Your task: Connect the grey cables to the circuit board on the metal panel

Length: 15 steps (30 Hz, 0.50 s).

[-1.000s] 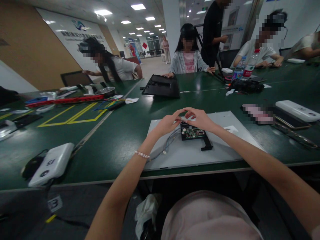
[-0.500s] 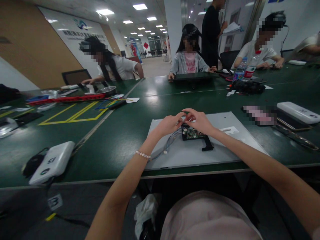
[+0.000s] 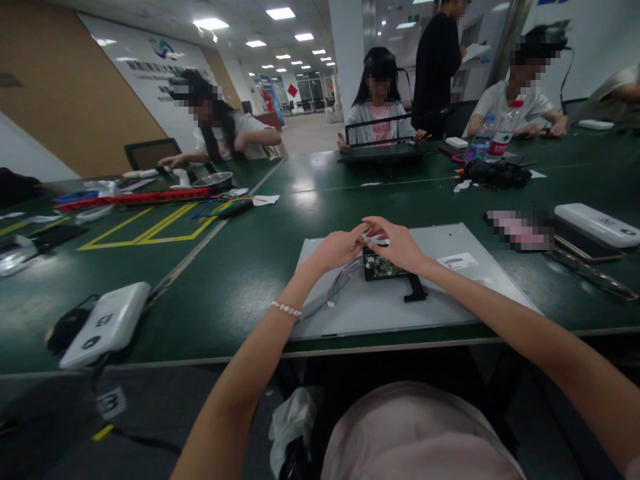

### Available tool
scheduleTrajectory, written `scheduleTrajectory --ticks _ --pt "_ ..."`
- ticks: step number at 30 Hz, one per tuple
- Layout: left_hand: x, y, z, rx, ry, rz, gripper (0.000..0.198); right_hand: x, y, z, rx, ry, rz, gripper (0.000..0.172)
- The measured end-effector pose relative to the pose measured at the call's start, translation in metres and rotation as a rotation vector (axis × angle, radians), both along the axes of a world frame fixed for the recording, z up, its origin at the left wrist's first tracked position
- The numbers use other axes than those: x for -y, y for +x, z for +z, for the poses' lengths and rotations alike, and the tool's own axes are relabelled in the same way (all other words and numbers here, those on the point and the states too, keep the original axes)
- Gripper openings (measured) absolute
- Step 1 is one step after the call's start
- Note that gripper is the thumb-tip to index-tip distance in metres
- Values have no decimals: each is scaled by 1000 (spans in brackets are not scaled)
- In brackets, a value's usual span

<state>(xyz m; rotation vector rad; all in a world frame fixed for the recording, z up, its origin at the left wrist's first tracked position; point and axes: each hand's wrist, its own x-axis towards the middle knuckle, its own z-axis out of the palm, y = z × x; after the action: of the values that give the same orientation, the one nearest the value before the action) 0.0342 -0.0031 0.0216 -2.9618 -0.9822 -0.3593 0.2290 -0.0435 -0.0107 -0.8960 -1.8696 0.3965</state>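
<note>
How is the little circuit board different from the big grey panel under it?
The circuit board is small and dark, studded with tiny parts; the grey panel is wide, pale and mostly plain. The circuit board sits just below the left hand and right hand; the grey panel reaches well beyond them. The board lies on the panel, which lies on the green table. Both lie flat.

Long green worktable (image 3: 240,267) spanned room; wood-panelled wall (image 3: 65,100) stood left; white pillar (image 3: 345,60) rose centre; recessed ceiling panels (image 3: 279,13) lit corridor beyond
</note>
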Motion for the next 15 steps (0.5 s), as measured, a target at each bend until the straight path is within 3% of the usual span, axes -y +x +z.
scheduleTrajectory --ticks 10,15 --pt "-8 -8 3 21 -4 -31 45 5 1 6 64 31 -13 50" --pt "-24 -29 5 -75 63 62 33 10 0 7 223 117 35 42"
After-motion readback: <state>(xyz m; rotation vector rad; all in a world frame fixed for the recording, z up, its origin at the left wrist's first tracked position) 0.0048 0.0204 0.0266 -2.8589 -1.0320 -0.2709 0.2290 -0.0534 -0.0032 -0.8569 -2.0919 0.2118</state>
